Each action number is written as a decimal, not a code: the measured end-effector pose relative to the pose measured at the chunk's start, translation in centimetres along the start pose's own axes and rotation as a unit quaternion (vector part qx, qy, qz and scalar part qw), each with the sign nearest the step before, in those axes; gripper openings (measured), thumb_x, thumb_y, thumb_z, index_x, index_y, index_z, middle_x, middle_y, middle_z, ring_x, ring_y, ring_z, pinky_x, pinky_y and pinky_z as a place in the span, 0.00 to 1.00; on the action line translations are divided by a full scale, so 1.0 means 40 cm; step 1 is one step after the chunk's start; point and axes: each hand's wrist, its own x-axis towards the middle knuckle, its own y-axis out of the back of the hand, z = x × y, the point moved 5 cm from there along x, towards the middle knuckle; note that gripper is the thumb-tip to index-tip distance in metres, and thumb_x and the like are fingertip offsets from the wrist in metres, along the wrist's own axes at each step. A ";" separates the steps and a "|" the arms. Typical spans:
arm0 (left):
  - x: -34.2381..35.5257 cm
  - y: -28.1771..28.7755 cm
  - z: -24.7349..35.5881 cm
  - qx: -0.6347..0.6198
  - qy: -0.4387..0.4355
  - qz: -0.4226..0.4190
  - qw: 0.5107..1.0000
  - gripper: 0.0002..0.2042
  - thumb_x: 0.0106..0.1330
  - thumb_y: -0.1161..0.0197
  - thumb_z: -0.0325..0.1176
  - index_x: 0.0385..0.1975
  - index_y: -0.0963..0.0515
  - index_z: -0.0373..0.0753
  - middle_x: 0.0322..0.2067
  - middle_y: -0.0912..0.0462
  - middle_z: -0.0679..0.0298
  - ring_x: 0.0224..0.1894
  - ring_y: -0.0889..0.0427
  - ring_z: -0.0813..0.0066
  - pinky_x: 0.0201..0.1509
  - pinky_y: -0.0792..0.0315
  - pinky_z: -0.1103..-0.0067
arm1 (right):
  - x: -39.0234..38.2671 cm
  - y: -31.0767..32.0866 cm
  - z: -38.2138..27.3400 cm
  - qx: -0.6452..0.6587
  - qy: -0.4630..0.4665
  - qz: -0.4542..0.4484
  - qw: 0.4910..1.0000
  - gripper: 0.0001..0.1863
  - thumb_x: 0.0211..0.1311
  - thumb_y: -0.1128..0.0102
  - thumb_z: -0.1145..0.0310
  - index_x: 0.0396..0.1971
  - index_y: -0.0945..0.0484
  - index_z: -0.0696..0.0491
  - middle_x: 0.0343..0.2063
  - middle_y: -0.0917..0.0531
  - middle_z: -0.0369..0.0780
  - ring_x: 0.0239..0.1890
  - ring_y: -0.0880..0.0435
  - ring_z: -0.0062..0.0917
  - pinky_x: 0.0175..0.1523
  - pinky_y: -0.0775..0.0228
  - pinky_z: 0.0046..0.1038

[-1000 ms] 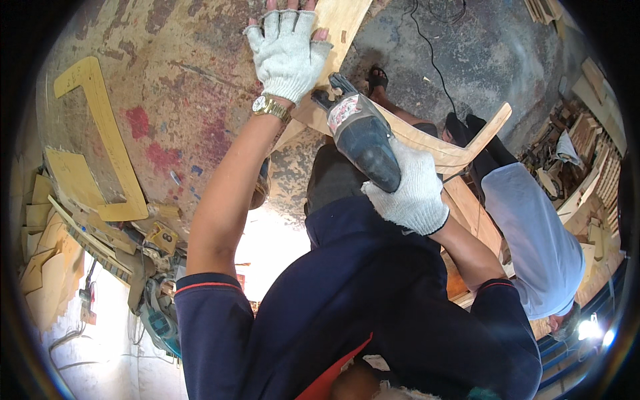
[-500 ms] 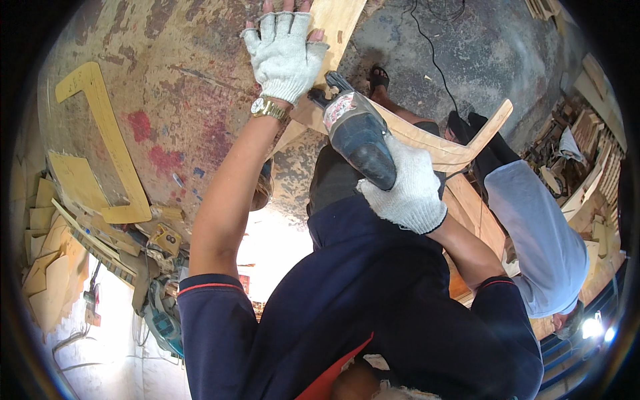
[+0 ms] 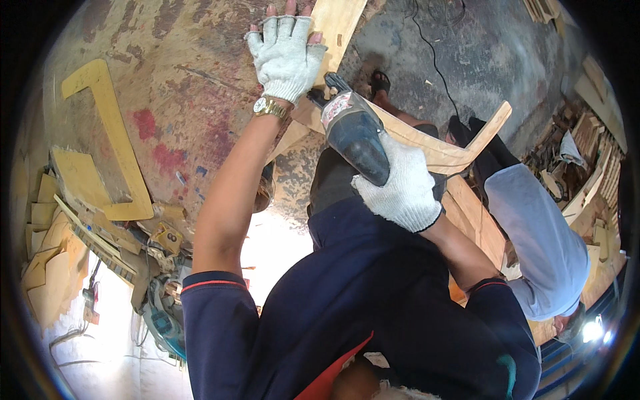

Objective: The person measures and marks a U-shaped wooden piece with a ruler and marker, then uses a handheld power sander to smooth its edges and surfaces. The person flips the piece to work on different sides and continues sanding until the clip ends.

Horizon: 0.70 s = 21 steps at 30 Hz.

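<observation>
Navy shirt [image 3: 360, 287], white gloves [image 3: 285, 63], gold watch [image 3: 271, 107], apparently dark trousers [image 3: 332, 179]

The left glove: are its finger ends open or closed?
Open. On the left hand, bare fingertips stick out past the ends of the pale glove.

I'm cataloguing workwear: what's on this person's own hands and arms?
The left hand wears a whitish knit fingerless glove and golden wristwatch. The right hand wears a whitish knit glove, finger ends hidden. Navy short sleeves carry red trim.
</observation>
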 end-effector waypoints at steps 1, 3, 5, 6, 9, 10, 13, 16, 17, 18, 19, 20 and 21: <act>-0.001 0.004 0.002 0.001 -0.003 0.005 1.000 0.23 0.65 0.38 0.41 0.60 0.21 0.43 0.70 0.25 0.50 0.72 0.31 0.48 0.74 0.44 0.43 | -0.002 -0.005 0.005 0.011 -0.023 -0.029 0.999 0.30 0.49 0.21 0.66 0.52 0.19 0.61 0.36 0.12 0.55 0.42 0.11 0.54 0.48 0.18 0.44; -0.001 0.010 0.004 0.003 -0.005 0.021 1.000 0.24 0.66 0.38 0.43 0.61 0.21 0.43 0.70 0.25 0.50 0.72 0.31 0.48 0.74 0.43 0.42 | -0.007 -0.003 0.010 0.007 -0.037 -0.051 0.998 0.30 0.49 0.21 0.66 0.53 0.19 0.61 0.36 0.12 0.55 0.43 0.11 0.54 0.49 0.18 0.44; -0.004 0.013 0.003 0.000 -0.012 0.045 0.999 0.24 0.66 0.39 0.44 0.61 0.21 0.43 0.71 0.25 0.50 0.72 0.30 0.48 0.73 0.43 0.42 | -0.013 0.000 0.005 -0.017 -0.023 -0.039 0.999 0.30 0.49 0.22 0.66 0.52 0.19 0.61 0.37 0.11 0.55 0.43 0.11 0.54 0.49 0.18 0.44; -0.007 0.012 0.002 -0.001 -0.016 0.056 0.998 0.24 0.67 0.39 0.44 0.62 0.21 0.43 0.71 0.25 0.50 0.71 0.29 0.47 0.73 0.42 0.42 | -0.017 0.001 0.009 -0.020 -0.027 -0.056 0.998 0.28 0.49 0.22 0.66 0.51 0.19 0.60 0.36 0.11 0.55 0.43 0.11 0.55 0.49 0.18 0.44; -0.017 -0.004 -0.007 0.030 -0.015 0.090 0.995 0.22 0.68 0.40 0.46 0.59 0.19 0.44 0.67 0.22 0.52 0.69 0.27 0.51 0.73 0.41 0.45 | -0.029 0.004 0.012 -0.015 -0.028 -0.050 0.998 0.27 0.48 0.22 0.67 0.50 0.19 0.60 0.35 0.11 0.55 0.43 0.11 0.54 0.49 0.18 0.43; -0.012 -0.026 -0.020 0.047 -0.007 0.042 0.998 0.29 0.74 0.43 0.56 0.73 0.26 0.54 0.76 0.30 0.62 0.78 0.35 0.54 0.80 0.47 0.48 | -0.031 0.006 0.015 -0.015 -0.024 -0.056 0.998 0.28 0.49 0.22 0.65 0.50 0.19 0.60 0.37 0.12 0.55 0.43 0.11 0.55 0.49 0.18 0.45; -0.022 -0.071 -0.043 0.056 0.031 -0.028 0.998 0.29 0.77 0.48 0.56 0.76 0.29 0.60 0.81 0.36 0.67 0.82 0.40 0.59 0.83 0.53 0.49 | -0.043 0.010 0.017 -0.018 -0.013 -0.068 0.997 0.30 0.50 0.22 0.60 0.50 0.21 0.62 0.42 0.14 0.57 0.44 0.12 0.55 0.50 0.19 0.48; -0.025 -0.075 -0.046 0.018 0.028 0.018 0.999 0.28 0.77 0.47 0.55 0.76 0.28 0.59 0.80 0.35 0.65 0.82 0.41 0.58 0.83 0.52 0.48 | -0.059 0.021 0.013 -0.025 -0.015 -0.067 0.997 0.31 0.49 0.22 0.61 0.50 0.21 0.61 0.42 0.14 0.57 0.44 0.13 0.56 0.50 0.19 0.48; -0.025 -0.079 -0.046 0.018 0.031 0.007 0.999 0.28 0.77 0.47 0.55 0.75 0.28 0.59 0.80 0.35 0.65 0.82 0.41 0.58 0.83 0.52 0.48 | -0.064 0.027 0.011 -0.025 -0.019 -0.067 0.997 0.31 0.49 0.22 0.61 0.50 0.21 0.61 0.42 0.14 0.58 0.44 0.13 0.56 0.50 0.19 0.47; -0.026 -0.077 -0.045 0.014 0.032 0.012 0.999 0.28 0.77 0.47 0.54 0.75 0.28 0.59 0.80 0.36 0.65 0.82 0.41 0.58 0.83 0.52 0.48 | -0.070 0.032 0.008 -0.024 -0.022 -0.069 0.997 0.31 0.48 0.22 0.61 0.50 0.21 0.61 0.42 0.14 0.58 0.44 0.13 0.57 0.50 0.19 0.47; -0.026 -0.076 -0.044 0.014 0.033 0.006 0.999 0.28 0.76 0.47 0.54 0.75 0.28 0.59 0.80 0.36 0.65 0.82 0.41 0.58 0.83 0.52 0.48 | -0.075 0.039 0.006 -0.027 -0.029 -0.076 0.996 0.31 0.48 0.21 0.61 0.51 0.21 0.61 0.42 0.14 0.58 0.44 0.13 0.57 0.50 0.19 0.47; -0.025 -0.075 -0.044 0.018 0.035 -0.002 0.999 0.28 0.76 0.47 0.54 0.75 0.28 0.59 0.80 0.36 0.64 0.82 0.41 0.58 0.83 0.52 0.47 | -0.080 0.047 0.004 -0.029 -0.035 -0.086 0.995 0.31 0.48 0.21 0.62 0.51 0.21 0.61 0.42 0.14 0.58 0.43 0.13 0.57 0.50 0.19 0.47; -0.025 -0.071 -0.042 0.015 0.032 0.001 0.999 0.28 0.76 0.47 0.54 0.75 0.27 0.59 0.80 0.36 0.64 0.82 0.41 0.58 0.83 0.52 0.48 | -0.089 0.056 0.001 -0.031 -0.043 -0.098 0.994 0.31 0.47 0.21 0.62 0.51 0.21 0.61 0.42 0.14 0.58 0.43 0.13 0.58 0.50 0.19 0.47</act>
